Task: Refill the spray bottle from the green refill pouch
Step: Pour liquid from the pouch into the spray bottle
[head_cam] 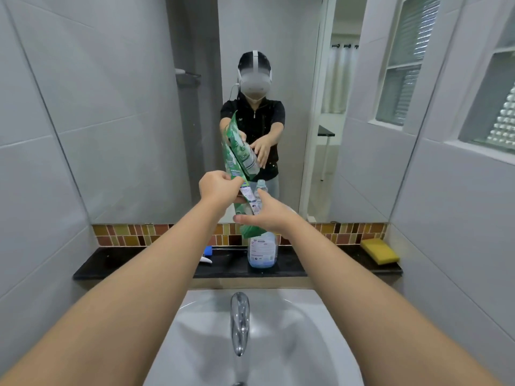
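My left hand [220,188] pinches the upper end of the green refill pouch [249,231], which hangs tilted, its lower end pointing down at the spray bottle. My right hand [269,215] lies against the pouch's lower half with thumb up and fingers stretched out to the left. The clear spray bottle [262,253], holding a little blue liquid, stands upright on the black ledge [139,261] behind the sink. Hand and pouch cover its upper part. A blue and white spray head [207,255] lies on the ledge to the bottle's left.
A mirror above the tile strip reflects a person holding the pouch. A yellow sponge [380,250] sits at the ledge's right end. Below the ledge is a white sink [320,330] with a chrome faucet [239,321]. Tiled walls close in on both sides.
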